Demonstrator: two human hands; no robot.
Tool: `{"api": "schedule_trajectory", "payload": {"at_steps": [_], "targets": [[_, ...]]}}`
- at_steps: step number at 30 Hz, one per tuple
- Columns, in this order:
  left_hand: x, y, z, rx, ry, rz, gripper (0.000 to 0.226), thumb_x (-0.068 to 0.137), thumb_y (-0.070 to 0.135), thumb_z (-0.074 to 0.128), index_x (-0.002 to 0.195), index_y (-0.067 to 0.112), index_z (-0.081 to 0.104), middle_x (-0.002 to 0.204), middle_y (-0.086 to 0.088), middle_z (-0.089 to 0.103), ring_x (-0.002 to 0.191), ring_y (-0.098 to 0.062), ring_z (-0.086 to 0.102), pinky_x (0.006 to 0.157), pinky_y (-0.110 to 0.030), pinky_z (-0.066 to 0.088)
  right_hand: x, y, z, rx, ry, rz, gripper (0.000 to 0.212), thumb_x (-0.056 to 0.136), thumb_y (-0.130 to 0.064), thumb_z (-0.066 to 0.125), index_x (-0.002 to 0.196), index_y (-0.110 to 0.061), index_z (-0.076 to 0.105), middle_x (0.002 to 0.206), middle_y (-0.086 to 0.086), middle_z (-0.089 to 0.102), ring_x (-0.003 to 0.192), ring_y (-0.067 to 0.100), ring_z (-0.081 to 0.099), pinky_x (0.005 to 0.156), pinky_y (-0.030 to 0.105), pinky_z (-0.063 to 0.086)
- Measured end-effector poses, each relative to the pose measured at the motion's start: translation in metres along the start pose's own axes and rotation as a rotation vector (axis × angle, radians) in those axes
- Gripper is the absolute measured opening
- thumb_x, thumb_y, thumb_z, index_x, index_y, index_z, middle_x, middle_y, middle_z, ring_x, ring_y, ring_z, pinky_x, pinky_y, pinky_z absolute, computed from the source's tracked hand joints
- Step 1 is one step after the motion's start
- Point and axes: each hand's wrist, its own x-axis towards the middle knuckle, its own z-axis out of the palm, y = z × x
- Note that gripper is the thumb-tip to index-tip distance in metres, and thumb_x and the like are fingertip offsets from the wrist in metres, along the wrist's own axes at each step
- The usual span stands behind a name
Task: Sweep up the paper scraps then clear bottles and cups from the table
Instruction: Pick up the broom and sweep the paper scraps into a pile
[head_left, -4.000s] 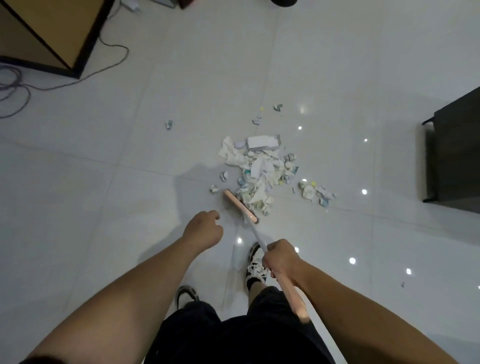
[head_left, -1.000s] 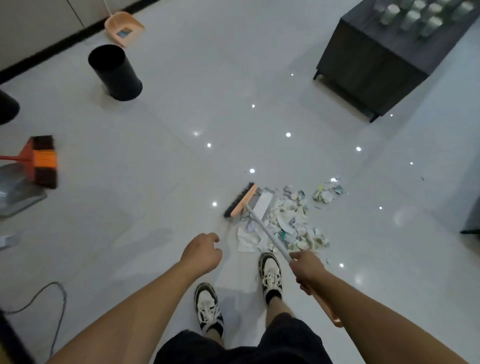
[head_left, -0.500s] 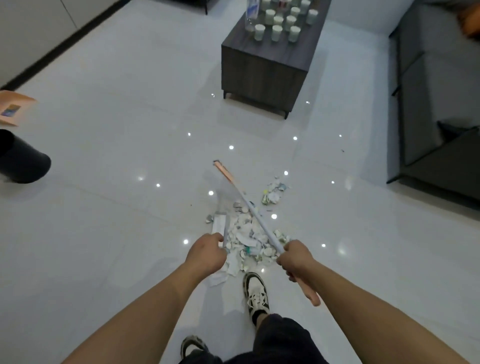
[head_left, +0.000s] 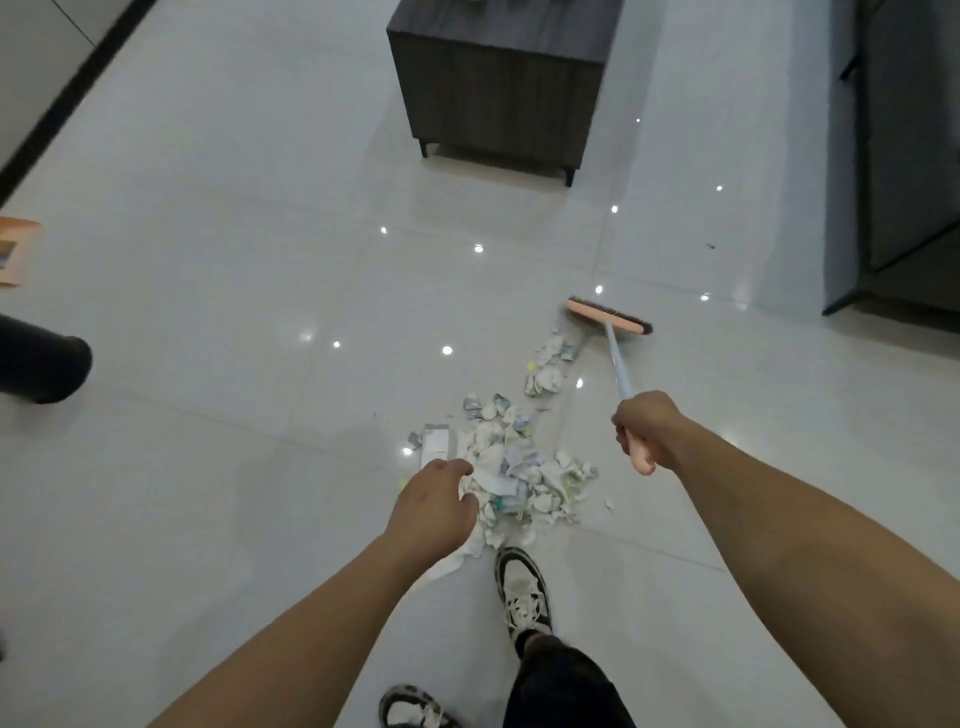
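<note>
While right hand (head_left: 645, 427) grips broom (head_left: 608, 317), left (head_left: 434, 512) hangs.

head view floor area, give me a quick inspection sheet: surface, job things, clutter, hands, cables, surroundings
surface: glossy pale tiled floor with ceiling-light reflections
job's things: paper scraps piled ahead of the shoe; a smaller clump lies apart, near the broom head; the table's top is cut off, bottles and cups not visible
clutter: black bin and orange dustpan at the left edge
grippers: right hand grips the broom handle; left hand hangs loosely curled over the pile, holding nothing
cables: nothing seen
surroundings: dark wooden table ahead, dark sofa at right
</note>
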Motion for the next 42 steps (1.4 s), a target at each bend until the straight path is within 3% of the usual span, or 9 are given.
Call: {"api": "schedule_trajectory", "payload": {"at_steps": [4, 10, 12, 16, 19, 22, 26, 31, 42], "targets": [[0.006, -0.011, 0.011, 0.037, -0.035, -0.049, 0.042, 0.090, 0.027, 0.049, 0.131, 0.023, 0.053, 0.127, -0.002, 0.054, 0.114, -0.020, 0.052, 0.086, -0.026, 0.039, 0.010, 0.018, 0.002, -0.014, -0.051, 0.134, 0.009, 0.087, 0.004, 0.047, 0.083, 0.005, 0.056, 0.066, 0.013, 0.052, 0.048, 0.020, 0.046, 0.047, 0.025, 0.034], [0.011, -0.011, 0.011, 0.085, -0.120, -0.072, 0.043, 0.091, 0.026, 0.048, 0.133, 0.019, 0.051, 0.126, -0.006, 0.053, 0.114, -0.023, 0.052, 0.090, -0.029, 0.040, -0.066, 0.078, 0.006, -0.141, -0.149, 0.163, 0.010, 0.087, 0.001, 0.044, 0.086, 0.002, 0.054, 0.072, 0.014, 0.051, 0.048, 0.018, 0.042, 0.046, 0.024, 0.033], [0.017, -0.005, 0.007, 0.087, -0.114, -0.050, 0.043, 0.091, 0.027, 0.050, 0.133, 0.018, 0.052, 0.127, -0.007, 0.054, 0.113, -0.023, 0.053, 0.087, -0.028, 0.040, -0.089, 0.092, -0.001, -0.030, -0.149, 0.176, 0.012, 0.088, 0.001, 0.044, 0.084, -0.004, 0.055, 0.066, 0.010, 0.048, 0.045, 0.016, 0.036, 0.043, 0.022, 0.028], [0.022, 0.009, 0.001, 0.087, -0.121, 0.027, 0.045, 0.089, 0.027, 0.050, 0.134, 0.020, 0.052, 0.132, -0.006, 0.054, 0.115, -0.023, 0.053, 0.081, -0.026, 0.037, -0.117, 0.119, -0.006, 0.111, -0.061, 0.100, 0.032, 0.089, 0.002, 0.043, 0.107, -0.022, 0.052, 0.078, 0.013, 0.051, 0.049, 0.017, 0.041, 0.043, 0.022, 0.032], [0.013, 0.007, -0.003, 0.084, -0.124, 0.086, 0.046, 0.088, 0.026, 0.051, 0.134, 0.019, 0.053, 0.132, -0.007, 0.055, 0.112, -0.022, 0.056, 0.081, -0.027, 0.040, -0.124, 0.138, 0.003, 0.195, 0.038, 0.122, 0.030, 0.090, 0.003, 0.039, 0.110, -0.017, 0.050, 0.078, 0.015, 0.052, 0.050, 0.019, 0.044, 0.044, 0.023, 0.035], [-0.006, -0.010, -0.004, 0.106, -0.127, 0.125, 0.045, 0.089, 0.025, 0.051, 0.133, 0.018, 0.054, 0.127, -0.008, 0.057, 0.111, -0.023, 0.056, 0.081, -0.026, 0.039, -0.134, 0.158, 0.016, 0.309, 0.076, 0.257, 0.016, 0.089, 0.001, 0.040, 0.100, -0.003, 0.051, 0.061, 0.010, 0.045, 0.050, 0.019, 0.036, 0.050, 0.028, 0.027], [-0.029, -0.038, -0.002, 0.141, -0.132, 0.149, 0.044, 0.089, 0.022, 0.051, 0.132, 0.017, 0.054, 0.126, -0.009, 0.056, 0.113, -0.023, 0.054, 0.081, -0.025, 0.037, -0.177, 0.194, 0.036, 0.457, -0.042, 0.352, 0.006, 0.094, -0.002, 0.044, 0.090, 0.000, 0.049, 0.052, 0.008, 0.042, 0.038, 0.015, 0.033, 0.039, 0.020, 0.028], [-0.043, -0.052, 0.001, 0.146, -0.150, 0.167, 0.044, 0.089, 0.026, 0.052, 0.132, 0.019, 0.054, 0.126, -0.008, 0.055, 0.112, -0.023, 0.054, 0.079, -0.026, 0.037, -0.219, 0.222, 0.047, 0.752, -0.131, 0.331, 0.011, 0.096, -0.007, 0.049, 0.104, 0.000, 0.052, 0.065, 0.009, 0.052, 0.041, 0.012, 0.036, 0.034, 0.020, 0.034], [-0.048, -0.041, -0.025, 0.088, -0.043, 0.141, 0.043, 0.090, 0.024, 0.052, 0.133, 0.018, 0.053, 0.129, -0.007, 0.055, 0.115, -0.022, 0.053, 0.085, -0.026, 0.039, -0.148, 0.119, 0.041, 0.262, 0.002, 0.059, 0.010, 0.086, 0.002, 0.046, 0.090, 0.002, 0.055, 0.060, 0.011, 0.046, 0.039, 0.017, 0.037, 0.042, 0.022, 0.031]]}}
